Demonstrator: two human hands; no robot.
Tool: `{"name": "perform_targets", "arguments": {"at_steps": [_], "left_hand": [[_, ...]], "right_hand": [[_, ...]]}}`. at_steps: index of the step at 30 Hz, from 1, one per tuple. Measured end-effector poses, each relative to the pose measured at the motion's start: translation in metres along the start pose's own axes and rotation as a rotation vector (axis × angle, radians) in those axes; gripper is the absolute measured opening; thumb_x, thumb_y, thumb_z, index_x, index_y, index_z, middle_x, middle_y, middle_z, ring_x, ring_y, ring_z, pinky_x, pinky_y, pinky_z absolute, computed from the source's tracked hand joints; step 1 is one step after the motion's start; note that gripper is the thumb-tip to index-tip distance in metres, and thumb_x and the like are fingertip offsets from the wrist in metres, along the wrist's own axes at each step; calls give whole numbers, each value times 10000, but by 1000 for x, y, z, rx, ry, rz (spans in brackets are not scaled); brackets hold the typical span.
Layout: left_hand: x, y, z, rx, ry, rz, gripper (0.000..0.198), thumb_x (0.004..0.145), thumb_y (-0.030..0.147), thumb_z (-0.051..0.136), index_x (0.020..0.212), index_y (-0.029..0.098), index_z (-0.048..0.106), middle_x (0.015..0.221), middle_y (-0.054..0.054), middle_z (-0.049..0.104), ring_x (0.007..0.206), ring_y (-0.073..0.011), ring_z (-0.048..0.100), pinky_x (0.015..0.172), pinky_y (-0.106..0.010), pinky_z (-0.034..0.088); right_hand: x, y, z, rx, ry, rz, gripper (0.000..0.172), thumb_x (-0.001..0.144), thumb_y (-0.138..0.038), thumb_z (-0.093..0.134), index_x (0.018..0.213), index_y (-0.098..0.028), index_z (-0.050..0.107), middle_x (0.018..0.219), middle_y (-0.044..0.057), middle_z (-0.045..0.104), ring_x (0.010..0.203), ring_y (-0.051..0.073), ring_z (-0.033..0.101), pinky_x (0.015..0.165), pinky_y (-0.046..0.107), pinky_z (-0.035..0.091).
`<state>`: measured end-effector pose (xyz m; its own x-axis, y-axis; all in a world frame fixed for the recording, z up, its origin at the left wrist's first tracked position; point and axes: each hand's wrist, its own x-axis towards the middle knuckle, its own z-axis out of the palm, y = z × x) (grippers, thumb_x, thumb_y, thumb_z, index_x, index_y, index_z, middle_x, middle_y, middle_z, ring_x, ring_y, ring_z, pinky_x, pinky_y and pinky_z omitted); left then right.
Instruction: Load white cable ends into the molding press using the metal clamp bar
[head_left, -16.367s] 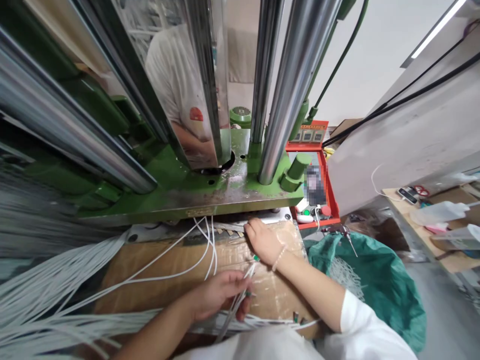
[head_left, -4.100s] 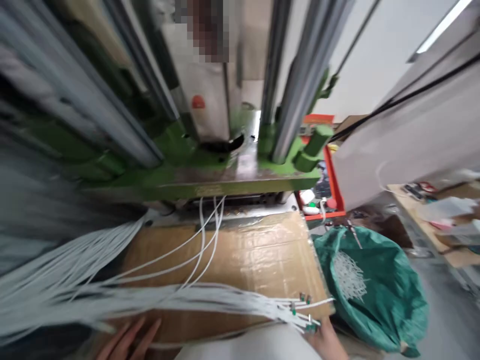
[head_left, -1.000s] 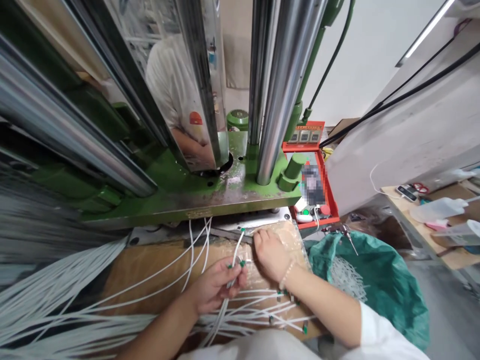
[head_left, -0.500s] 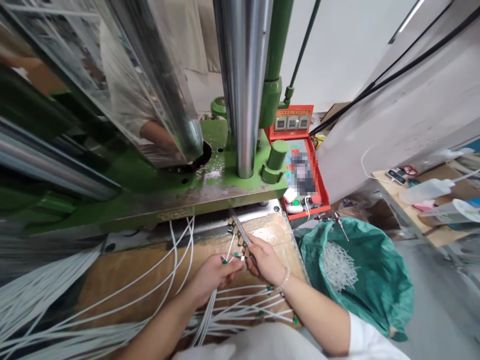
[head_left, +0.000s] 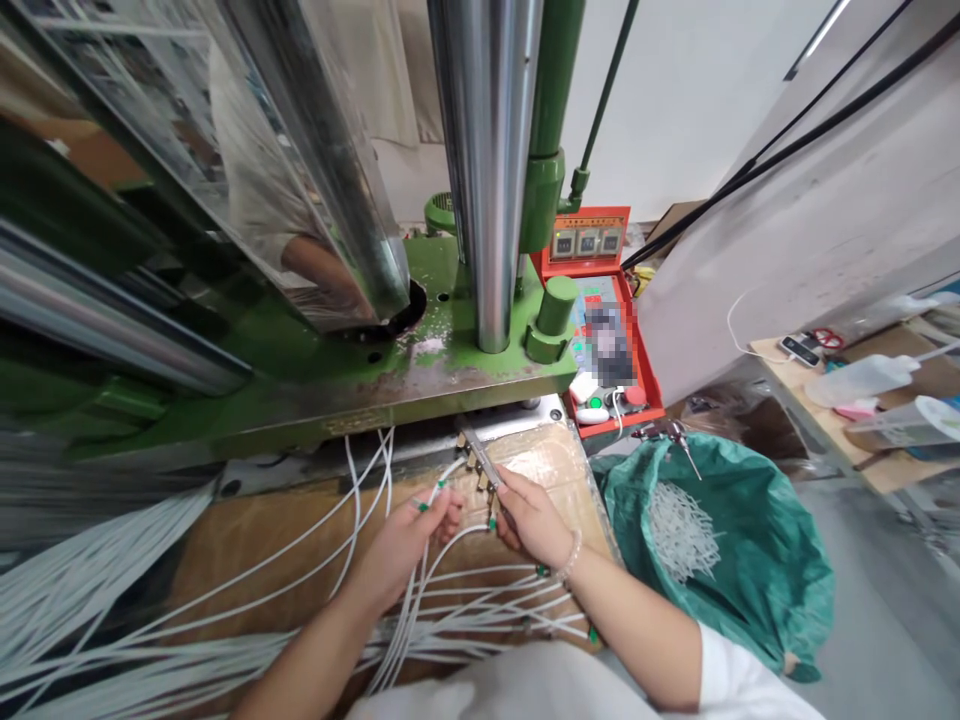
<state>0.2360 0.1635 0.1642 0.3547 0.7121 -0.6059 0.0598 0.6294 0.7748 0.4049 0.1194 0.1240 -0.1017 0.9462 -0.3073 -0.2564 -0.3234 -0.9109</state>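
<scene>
My left hand (head_left: pixel 401 545) grips a bunch of thin white cables (head_left: pixel 409 625) with green ends, one green tip showing at my fingers. My right hand (head_left: pixel 529 515) holds a narrow metal strip fixture (head_left: pixel 478 462) with brass-coloured sockets, tilted toward the press. One white cable curves from the bunch to the lower end of the strip. Both hands hover over a cardboard sheet (head_left: pixel 262 540) covered in clear tape, just in front of the green press base (head_left: pixel 390 385). More green-tipped cable ends (head_left: pixel 540 600) lie under my right wrist.
Steel columns (head_left: pixel 487 170) rise from the press. A red control box (head_left: pixel 600 330) with buttons stands to the right. A green bag (head_left: pixel 720 550) holding white scraps sits lower right. A large bundle of white cables (head_left: pixel 82 590) trails off left. A bench (head_left: pixel 847 420) with bottles is far right.
My left hand has drawn back left and down from the strip, and a cable now loops to the strip's lower end. My right hand keeps hold of the strip.
</scene>
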Motion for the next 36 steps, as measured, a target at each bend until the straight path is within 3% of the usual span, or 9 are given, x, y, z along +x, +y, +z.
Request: {"name": "perform_targets", "arguments": {"at_steps": [4, 6, 11, 15, 22, 27, 32, 34, 36], "left_hand": [[1, 13, -13, -420, -156, -110, 417, 635, 495, 789, 752, 141, 603, 527, 87, 361, 430, -20, 245, 397, -141, 208], [3, 15, -15, -457, -181, -122, 389, 607, 429, 824, 678, 135, 580, 519, 89, 348, 421, -12, 200, 384, -141, 151], [8, 10, -6, 85, -64, -113, 417, 567, 484, 806, 702, 124, 644, 539, 36, 505, 457, -49, 339, 422, -175, 213], [9, 5, 3, 410, -68, -22, 354, 657, 501, 687, 694, 149, 693, 673, -22, 666, 657, -162, 557, 672, -260, 408], [10, 1, 8, 408, -40, 29, 322, 675, 491, 636, 672, 174, 690, 724, -19, 700, 739, -207, 602, 761, -282, 420], [5, 1, 13, 378, 73, 46, 309, 639, 459, 661, 559, 167, 598, 526, 23, 555, 553, -143, 488, 592, -255, 362], [-2, 12, -9, 227, 115, 63, 474, 612, 609, 706, 686, 155, 595, 582, 12, 551, 524, -113, 459, 501, -226, 333], [-6, 19, -20, 54, 165, 113, 481, 619, 590, 735, 762, 149, 607, 581, 33, 510, 495, -76, 405, 460, -191, 286], [-11, 24, -26, -133, 70, 77, 461, 627, 522, 775, 851, 146, 630, 568, 56, 446, 477, -50, 338, 444, -171, 248]], "right_hand": [[1, 0, -1, 108, 2, 50, 714, 811, -567, 532, 1345, -101, 443, 442, -62, 474, 302, 60, 340, 294, 141, 235], [1, 0, -1, 112, 3, 57, 725, 806, -568, 540, 1347, -97, 439, 447, -62, 480, 300, 56, 341, 292, 137, 239], [1, 0, -1, 69, -16, 8, 654, 837, -545, 516, 1323, -109, 472, 436, -69, 461, 299, 61, 350, 286, 138, 242], [0, -1, -2, -17, -32, -45, 564, 881, -509, 468, 1302, -134, 497, 463, -66, 454, 308, 64, 360, 285, 144, 252], [0, 4, -2, -304, 3, -245, 422, 950, -385, 380, 1278, -168, 532, 642, -16, 505, 429, 74, 449, 433, 199, 422], [0, 6, -3, -517, 30, -433, 410, 951, -343, 383, 1291, -164, 529, 984, 110, 585, 861, 189, 571, 821, 362, 499], [-5, -1, -4, -238, -88, -168, 496, 929, -472, 419, 1319, -181, 515, 747, 21, 520, 445, 73, 455, 412, 216, 410], [-7, -5, -4, -162, -132, -99, 558, 906, -518, 448, 1330, -159, 504, 613, -25, 467, 380, 58, 396, 349, 183, 331], [-8, -9, -4, -139, -154, -78, 593, 889, -537, 468, 1327, -139, 505, 537, -51, 435, 350, 54, 371, 324, 167, 292]]}}
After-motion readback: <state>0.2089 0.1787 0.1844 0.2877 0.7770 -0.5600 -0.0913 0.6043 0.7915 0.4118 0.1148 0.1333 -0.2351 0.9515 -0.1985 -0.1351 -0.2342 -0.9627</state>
